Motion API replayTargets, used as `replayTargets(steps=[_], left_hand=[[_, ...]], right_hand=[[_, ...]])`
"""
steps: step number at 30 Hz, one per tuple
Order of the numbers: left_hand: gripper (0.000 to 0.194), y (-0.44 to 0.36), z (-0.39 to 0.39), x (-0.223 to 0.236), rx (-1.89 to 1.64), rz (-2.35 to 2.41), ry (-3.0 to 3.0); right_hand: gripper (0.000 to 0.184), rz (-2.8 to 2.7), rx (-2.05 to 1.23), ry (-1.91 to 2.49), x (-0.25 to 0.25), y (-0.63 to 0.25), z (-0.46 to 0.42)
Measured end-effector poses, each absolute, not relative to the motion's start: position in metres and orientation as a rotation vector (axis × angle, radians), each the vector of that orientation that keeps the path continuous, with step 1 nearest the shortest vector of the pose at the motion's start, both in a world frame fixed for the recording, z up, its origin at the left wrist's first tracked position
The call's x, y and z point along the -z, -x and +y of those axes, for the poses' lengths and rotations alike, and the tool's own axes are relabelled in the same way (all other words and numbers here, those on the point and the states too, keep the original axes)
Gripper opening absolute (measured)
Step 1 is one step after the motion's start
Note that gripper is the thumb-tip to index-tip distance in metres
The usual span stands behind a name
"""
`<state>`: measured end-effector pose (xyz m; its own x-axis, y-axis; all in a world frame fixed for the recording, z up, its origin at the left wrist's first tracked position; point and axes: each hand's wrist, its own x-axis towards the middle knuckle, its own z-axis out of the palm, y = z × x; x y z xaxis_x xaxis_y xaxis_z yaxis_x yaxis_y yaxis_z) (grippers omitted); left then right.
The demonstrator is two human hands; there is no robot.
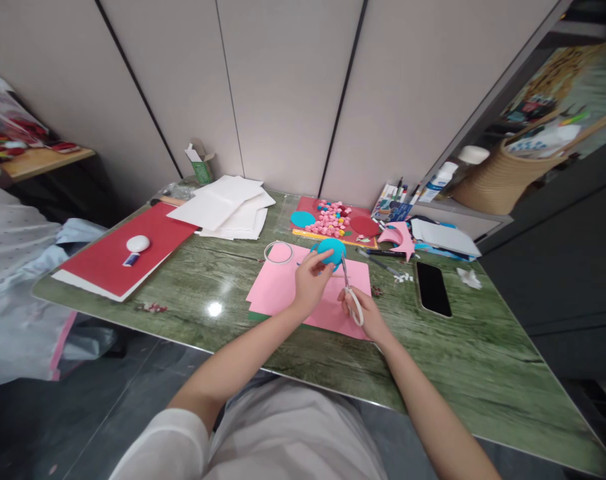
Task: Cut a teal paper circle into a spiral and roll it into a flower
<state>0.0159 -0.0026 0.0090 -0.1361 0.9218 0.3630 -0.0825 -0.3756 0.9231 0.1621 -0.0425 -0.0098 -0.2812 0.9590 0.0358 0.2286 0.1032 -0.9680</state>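
Observation:
My left hand (310,280) pinches a round piece of blue paper (333,250) above a pink sheet (283,287) on the green table (483,360). My right hand (363,313) is closed around the white handles of scissors (350,290). The scissor blades point up and away, reaching the right edge of the blue paper. A roll of clear tape (279,252) lies at the far left corner of the pink sheet.
A red sheet (127,250) with a white glue bottle (137,245) lies at left, white papers (230,207) behind. Small pink paper bits (330,220), blue and red circles, pens and a pink cut-out (400,237) sit at the back. A black phone (433,288) lies right.

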Motion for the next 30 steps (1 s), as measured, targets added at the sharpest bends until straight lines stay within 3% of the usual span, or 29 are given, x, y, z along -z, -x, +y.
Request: replayTargets(steps=[30], left_hand=[[0.027, -0.0184, -0.0039, -0.0082, -1.612, 1.03, -1.385]], right_hand=[[0.032, -1.587, -1.205, 1.181, 0.017, -0.1592, -0.0424]])
